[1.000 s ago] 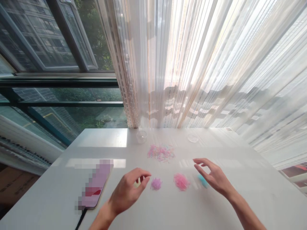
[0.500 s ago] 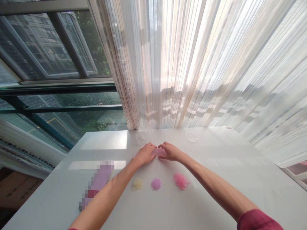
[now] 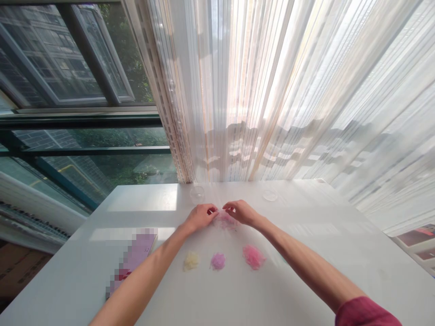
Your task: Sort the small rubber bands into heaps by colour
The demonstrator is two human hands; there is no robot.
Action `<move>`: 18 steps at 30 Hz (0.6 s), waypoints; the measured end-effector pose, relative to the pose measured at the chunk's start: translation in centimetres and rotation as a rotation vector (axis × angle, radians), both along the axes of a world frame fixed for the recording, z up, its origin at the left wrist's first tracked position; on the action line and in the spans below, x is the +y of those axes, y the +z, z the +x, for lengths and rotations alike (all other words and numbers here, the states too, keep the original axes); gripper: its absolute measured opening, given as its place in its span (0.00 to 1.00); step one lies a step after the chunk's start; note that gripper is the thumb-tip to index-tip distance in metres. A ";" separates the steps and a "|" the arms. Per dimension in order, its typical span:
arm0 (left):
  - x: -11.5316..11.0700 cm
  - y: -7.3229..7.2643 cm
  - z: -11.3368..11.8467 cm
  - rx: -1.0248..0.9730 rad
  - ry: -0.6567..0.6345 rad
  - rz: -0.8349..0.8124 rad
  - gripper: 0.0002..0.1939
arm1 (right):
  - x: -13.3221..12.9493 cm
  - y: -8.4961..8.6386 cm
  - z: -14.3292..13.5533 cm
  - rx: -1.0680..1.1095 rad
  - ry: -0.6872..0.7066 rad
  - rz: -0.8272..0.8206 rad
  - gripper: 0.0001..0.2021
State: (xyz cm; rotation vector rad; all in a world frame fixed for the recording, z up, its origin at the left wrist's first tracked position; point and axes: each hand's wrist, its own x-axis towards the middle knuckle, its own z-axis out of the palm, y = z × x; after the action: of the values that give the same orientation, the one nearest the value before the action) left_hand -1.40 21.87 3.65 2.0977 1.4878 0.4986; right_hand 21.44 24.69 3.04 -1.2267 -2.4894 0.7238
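Observation:
My left hand [image 3: 201, 217] and my right hand [image 3: 242, 213] meet near the far middle of the table, fingertips close together. The fingers of both are bent into a pinch, and whatever lies between the tips is too small to make out. Just below the fingertips is a loose, mixed pale pink and purple pile [image 3: 227, 221] of tiny pieces. Nearer to me three small heaps sit in a row: a pale yellow heap [image 3: 191, 261], a purple heap [image 3: 218, 261] and a bright pink heap [image 3: 253, 257]. Their pieces look thin and tangled; the kind is unclear.
A clear round container [image 3: 197, 194] stands at the back of the white table [image 3: 306, 290], and a flat clear disc [image 3: 270, 195] lies further right. A purple flat object [image 3: 139, 253], partly pixelated, lies beside my left forearm. Sheer curtains [image 3: 258, 90] hang behind the table.
My fingers have drawn in to a pinch and lifted slightly off the pale pink and purple pile, which shows more now. The whole view has shifted a little.

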 end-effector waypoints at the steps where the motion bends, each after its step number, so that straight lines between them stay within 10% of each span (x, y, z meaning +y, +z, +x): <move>1: 0.1 0.0 -0.1 -0.002 0.001 -0.006 0.12 | 0.0 0.0 0.2 0.012 -0.004 -0.003 0.14; 18: 2.9 -1.8 1.8 0.053 -0.071 0.092 0.17 | 2.5 -1.8 3.1 -0.007 -0.124 0.092 0.17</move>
State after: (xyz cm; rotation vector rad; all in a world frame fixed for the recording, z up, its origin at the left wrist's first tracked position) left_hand 0.36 24.81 1.90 2.2428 1.4385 0.4967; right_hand 24.52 27.16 1.29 -1.3379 -2.3975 0.5680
